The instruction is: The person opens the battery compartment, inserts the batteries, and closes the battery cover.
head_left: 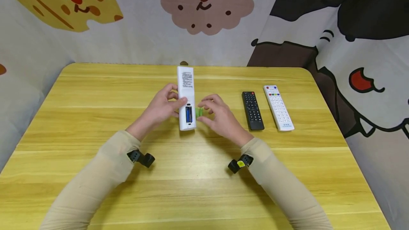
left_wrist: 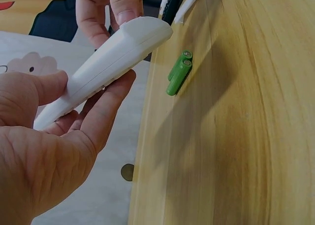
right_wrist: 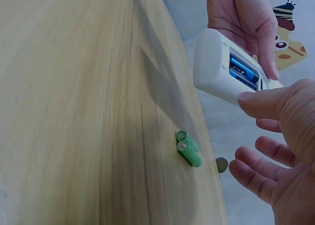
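Observation:
My left hand (head_left: 161, 106) grips a white remote control (head_left: 186, 93), thumb across its back and fingers behind. The remote is tilted up, its printed label at the top and its back facing me. Its battery compartment is uncovered, and blue batteries (right_wrist: 243, 71) lie inside. My right hand (head_left: 220, 114) is beside the remote's lower right side, fingers loosely bent with nothing between them. In the right wrist view its thumb (right_wrist: 261, 101) overlaps the remote's edge near the compartment. Two green batteries (left_wrist: 179, 73) lie side by side on the table below the remote.
To the right on the wooden table (head_left: 179, 194) lie a black remote (head_left: 253, 111) and another white remote (head_left: 278, 108), both with buttons up. A cartoon-printed cloth (head_left: 137, 38) hangs behind the table's far edge.

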A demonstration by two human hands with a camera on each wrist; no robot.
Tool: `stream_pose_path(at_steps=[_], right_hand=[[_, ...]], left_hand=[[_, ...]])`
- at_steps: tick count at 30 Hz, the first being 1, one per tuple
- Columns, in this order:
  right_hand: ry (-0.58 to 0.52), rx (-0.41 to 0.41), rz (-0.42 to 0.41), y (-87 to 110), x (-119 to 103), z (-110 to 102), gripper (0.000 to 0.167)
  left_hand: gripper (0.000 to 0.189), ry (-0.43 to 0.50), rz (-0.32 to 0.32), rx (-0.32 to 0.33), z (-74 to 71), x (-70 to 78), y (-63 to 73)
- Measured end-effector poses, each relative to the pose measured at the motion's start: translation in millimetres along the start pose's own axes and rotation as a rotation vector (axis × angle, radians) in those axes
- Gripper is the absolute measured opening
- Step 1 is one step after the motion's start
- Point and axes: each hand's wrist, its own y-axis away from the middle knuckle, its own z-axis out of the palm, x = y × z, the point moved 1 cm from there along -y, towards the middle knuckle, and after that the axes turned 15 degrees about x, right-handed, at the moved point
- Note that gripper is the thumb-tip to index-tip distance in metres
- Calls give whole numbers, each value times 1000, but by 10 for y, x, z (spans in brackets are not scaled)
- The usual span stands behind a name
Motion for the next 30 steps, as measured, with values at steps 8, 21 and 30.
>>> stream_pose_path(at_steps=[8,21,30], right_hand=[[56,-29,30,8,27,-65,40],[166,-53,60,42,107,-157,40],[217,-59,57,54,151,-234,41]], left_hand=[[29,1,6,-4,1,5,2],[29,1,-2,-8,1,15,7],[29,10,-7,-8,-4,12,6]])
